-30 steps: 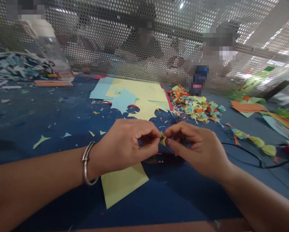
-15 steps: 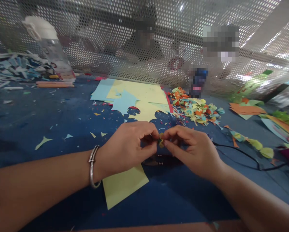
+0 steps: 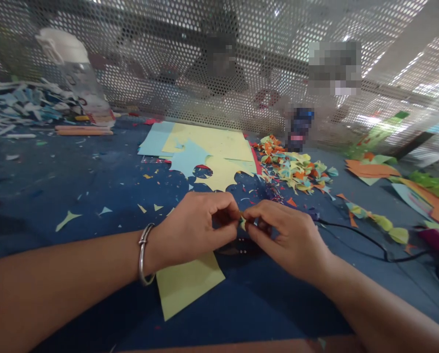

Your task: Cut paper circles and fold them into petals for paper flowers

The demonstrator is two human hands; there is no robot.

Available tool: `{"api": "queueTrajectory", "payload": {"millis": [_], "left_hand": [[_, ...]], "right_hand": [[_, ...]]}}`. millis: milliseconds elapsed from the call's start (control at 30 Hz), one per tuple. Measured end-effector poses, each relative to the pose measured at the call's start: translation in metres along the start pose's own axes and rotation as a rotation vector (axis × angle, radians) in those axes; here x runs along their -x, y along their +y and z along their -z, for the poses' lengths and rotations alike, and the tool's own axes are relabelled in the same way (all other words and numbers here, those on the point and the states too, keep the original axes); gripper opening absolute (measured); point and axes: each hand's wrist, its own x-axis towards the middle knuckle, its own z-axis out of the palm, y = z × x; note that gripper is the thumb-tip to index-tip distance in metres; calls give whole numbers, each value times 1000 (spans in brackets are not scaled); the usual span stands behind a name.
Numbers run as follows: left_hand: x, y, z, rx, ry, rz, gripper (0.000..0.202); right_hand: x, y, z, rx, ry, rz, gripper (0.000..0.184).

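Observation:
Both my hands meet over the blue table point(image 3: 76, 186), pinching one small yellow folded paper piece point(image 3: 243, 223) between their fingertips. My left hand point(image 3: 193, 228), with a metal bangle point(image 3: 144, 255) on its wrist, grips the piece from the left. My right hand point(image 3: 285, 235) grips it from the right, fingers curled. Under my left hand lies a yellow paper sheet point(image 3: 186, 284).
Cut yellow and light blue sheets point(image 3: 208, 147) lie ahead. A heap of coloured folded paper bits point(image 3: 296, 169) sits right of them. A black cable point(image 3: 366, 242) runs at right beside orange and green paper point(image 3: 374, 169). A bottle point(image 3: 80, 78) and a perforated screen point(image 3: 241, 59) stand behind, with people beyond.
My hands have drifted slightly toward me and closed tighter on the small paper piece, which shows less between the fingers now.

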Motion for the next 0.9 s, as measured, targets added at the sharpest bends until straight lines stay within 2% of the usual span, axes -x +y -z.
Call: {"api": "queueTrajectory", "payload": {"millis": [200, 300, 500, 733, 900], "left_hand": [[1, -3, 3, -51, -86, 17, 12], [0, -3, 4, -82, -64, -15, 12], [-1, -2, 6, 18, -59, -20, 9], [-1, -6, 9, 69, -164, -77, 8], [-4, -10, 10, 68, -206, -108, 8]], "right_hand": [[-3, 4, 0, 52, -28, 68, 15], [-5, 6, -1, 39, -33, 66, 15], [-5, 0, 1, -7, 3, 84, 17], [-4, 0, 4, -62, -114, 99, 17], [-2, 6, 5, -58, -146, 146, 16]]}}
